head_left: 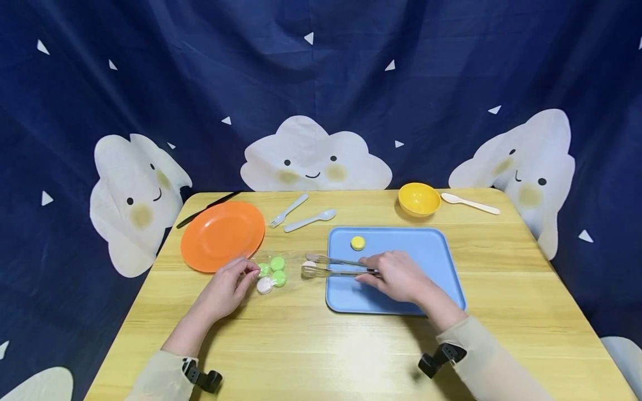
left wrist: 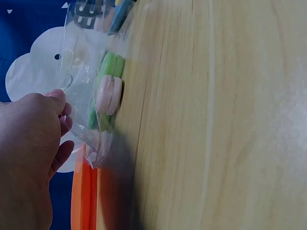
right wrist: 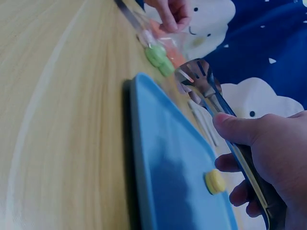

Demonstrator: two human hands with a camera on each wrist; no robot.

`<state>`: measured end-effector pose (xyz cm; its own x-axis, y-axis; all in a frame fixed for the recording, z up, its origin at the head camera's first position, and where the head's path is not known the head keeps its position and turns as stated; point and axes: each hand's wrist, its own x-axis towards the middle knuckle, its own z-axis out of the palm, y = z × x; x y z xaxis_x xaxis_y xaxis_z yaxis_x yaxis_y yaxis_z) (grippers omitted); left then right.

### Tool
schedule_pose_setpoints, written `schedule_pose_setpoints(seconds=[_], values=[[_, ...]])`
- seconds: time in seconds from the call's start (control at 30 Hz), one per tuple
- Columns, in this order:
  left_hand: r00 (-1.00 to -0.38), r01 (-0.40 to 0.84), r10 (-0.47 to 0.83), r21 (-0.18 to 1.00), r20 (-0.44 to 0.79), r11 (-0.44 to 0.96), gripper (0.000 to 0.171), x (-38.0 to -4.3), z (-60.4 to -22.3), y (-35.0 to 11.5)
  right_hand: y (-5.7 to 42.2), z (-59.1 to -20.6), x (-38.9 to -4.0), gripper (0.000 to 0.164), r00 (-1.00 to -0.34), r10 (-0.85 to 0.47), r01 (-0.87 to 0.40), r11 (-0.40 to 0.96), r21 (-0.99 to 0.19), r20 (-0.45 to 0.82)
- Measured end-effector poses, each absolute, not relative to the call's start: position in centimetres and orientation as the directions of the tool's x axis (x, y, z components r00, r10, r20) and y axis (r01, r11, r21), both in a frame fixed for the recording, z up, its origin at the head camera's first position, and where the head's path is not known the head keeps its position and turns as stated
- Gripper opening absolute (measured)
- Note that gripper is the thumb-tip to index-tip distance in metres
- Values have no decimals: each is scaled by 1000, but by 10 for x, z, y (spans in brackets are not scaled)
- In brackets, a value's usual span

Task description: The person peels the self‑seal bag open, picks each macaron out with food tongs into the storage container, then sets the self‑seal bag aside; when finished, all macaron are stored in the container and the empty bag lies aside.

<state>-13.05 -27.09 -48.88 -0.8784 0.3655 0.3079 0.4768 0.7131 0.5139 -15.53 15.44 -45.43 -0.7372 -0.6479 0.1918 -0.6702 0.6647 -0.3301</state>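
Note:
My left hand (head_left: 228,287) pinches the edge of a clear plastic bag (left wrist: 79,57) lying low over the table. Several green macarons (head_left: 277,263) and a pale pink macaron (left wrist: 109,95) are inside it. My right hand (head_left: 398,275) grips metal serving tongs (head_left: 341,273), thumb on one arm and fingers on the other. The slotted tips point left, past the blue tray's edge, at the bag's right end. A pale macaron (head_left: 309,265) shows between those tips in the head view. One yellow macaron (head_left: 358,243) sits on the blue tray (head_left: 416,245), beyond the tongs.
An orange plate (head_left: 223,236) stands left of the bag, with a black knife (head_left: 208,209) behind it. A pale blue fork (head_left: 289,210) and spoon (head_left: 310,220) lie behind the bag. At the back right are a yellow bowl (head_left: 419,199) and a cream spoon (head_left: 470,203).

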Motion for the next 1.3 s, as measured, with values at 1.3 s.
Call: schedule_pose_setpoints(seconds=[1.3], values=[[-892,452,375,500,253,738,6,-136,-483,-269,268,-448,-146,44,-926,-341,-377,870,-317,165]])
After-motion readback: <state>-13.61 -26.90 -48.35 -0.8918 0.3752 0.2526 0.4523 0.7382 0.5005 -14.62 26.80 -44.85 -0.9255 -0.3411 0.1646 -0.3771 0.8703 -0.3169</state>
